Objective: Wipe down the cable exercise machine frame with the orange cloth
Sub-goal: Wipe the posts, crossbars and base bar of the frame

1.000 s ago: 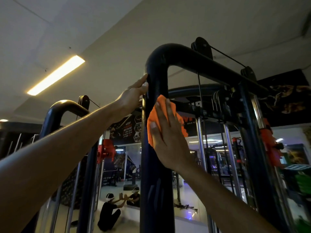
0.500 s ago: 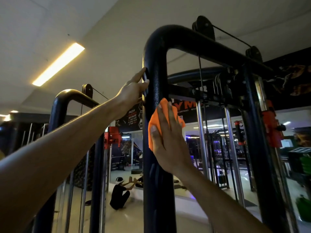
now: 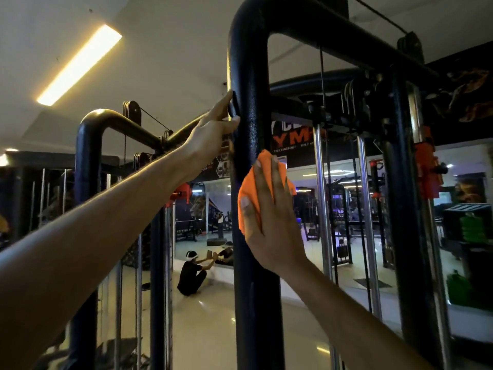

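The black frame post (image 3: 249, 81) of the cable machine rises through the middle of the view and bends right at the top. My right hand (image 3: 269, 217) presses the orange cloth (image 3: 246, 190) flat against the post's front, fingers straight and pointing up. My left hand (image 3: 213, 129) rests against the left side of the same post, higher than the cloth, thumb on the front and fingers reaching behind it. Most of the cloth is hidden under my right palm.
Chrome guide rods (image 3: 321, 209) and a red carriage (image 3: 426, 166) stand to the right inside the frame. A second black arch (image 3: 88, 145) rises at left. Behind is a mirror wall; a person (image 3: 192, 273) sits on the glossy floor.
My right hand has slid the cloth down the post, farther below the top bend. The view has tilted down. My left hand stays on the post's left side.
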`<act>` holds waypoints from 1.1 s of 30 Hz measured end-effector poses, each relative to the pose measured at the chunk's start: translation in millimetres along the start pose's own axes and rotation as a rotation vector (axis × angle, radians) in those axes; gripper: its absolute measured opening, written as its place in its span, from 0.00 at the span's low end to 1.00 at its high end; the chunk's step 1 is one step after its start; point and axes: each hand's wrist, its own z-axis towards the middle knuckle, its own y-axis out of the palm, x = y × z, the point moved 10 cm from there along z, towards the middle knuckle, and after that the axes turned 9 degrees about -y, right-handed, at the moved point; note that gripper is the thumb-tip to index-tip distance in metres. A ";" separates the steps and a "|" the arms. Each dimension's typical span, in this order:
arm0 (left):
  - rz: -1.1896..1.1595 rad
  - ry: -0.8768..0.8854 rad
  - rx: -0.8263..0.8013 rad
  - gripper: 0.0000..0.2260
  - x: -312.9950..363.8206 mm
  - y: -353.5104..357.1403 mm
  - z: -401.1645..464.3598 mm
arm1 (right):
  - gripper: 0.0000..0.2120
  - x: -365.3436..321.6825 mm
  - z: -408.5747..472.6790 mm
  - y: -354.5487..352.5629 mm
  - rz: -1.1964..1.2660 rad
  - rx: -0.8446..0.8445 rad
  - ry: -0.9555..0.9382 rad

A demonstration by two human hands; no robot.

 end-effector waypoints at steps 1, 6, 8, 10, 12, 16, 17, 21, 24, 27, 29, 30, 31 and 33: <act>-0.005 0.000 -0.005 0.27 -2.7 1.4 -3.0 | 0.32 2.7 10.3 -1.4 -0.002 0.002 0.011; -0.015 -0.066 0.006 0.22 -26.8 8.7 -11.4 | 0.33 7.7 70.5 -8.2 -0.048 0.006 0.000; -0.063 -0.126 0.036 0.19 -35.6 8.9 -14.1 | 0.33 1.9 55.3 -7.2 -0.065 0.035 -0.014; -0.092 -0.133 0.037 0.19 -39.5 13.5 -23.8 | 0.33 -7.8 16.6 -4.5 -0.060 0.061 -0.008; -0.094 -0.114 0.017 0.21 -41.0 20.2 -37.5 | 0.33 -12.5 -29.8 3.9 -0.045 0.047 0.031; -0.085 -0.054 -0.031 0.30 -44.3 26.0 -49.7 | 0.32 -10.6 -48.7 8.3 -0.120 0.013 0.068; -0.095 -0.053 -0.038 0.30 -45.5 26.0 -50.5 | 0.32 -8.7 -36.1 5.9 -0.138 0.014 0.067; -0.110 -0.022 -0.037 0.31 -49.2 22.0 -50.8 | 0.33 -3.6 15.8 -2.3 -0.145 0.019 0.046; -0.112 0.005 -0.066 0.32 -54.6 21.8 -53.8 | 0.33 -10.6 -0.5 -0.3 -0.109 0.047 0.032; -0.112 0.011 -0.117 0.33 -68.6 28.5 -62.9 | 0.33 -20.0 -63.5 12.0 -0.094 0.033 0.092; -0.125 0.010 -0.145 0.34 -75.9 31.9 -68.0 | 0.33 -24.2 -90.3 17.6 -0.087 0.017 0.097; -0.133 0.012 -0.154 0.34 -78.1 31.9 -69.3 | 0.33 -24.1 -89.7 17.0 -0.082 0.007 0.095; -0.139 0.017 -0.158 0.35 -79.1 31.5 -69.6 | 0.33 -22.5 -81.7 15.5 -0.078 0.001 0.094; -0.148 0.043 -0.167 0.34 -80.4 30.6 -69.2 | 0.34 -19.9 -55.0 10.9 -0.074 0.001 0.103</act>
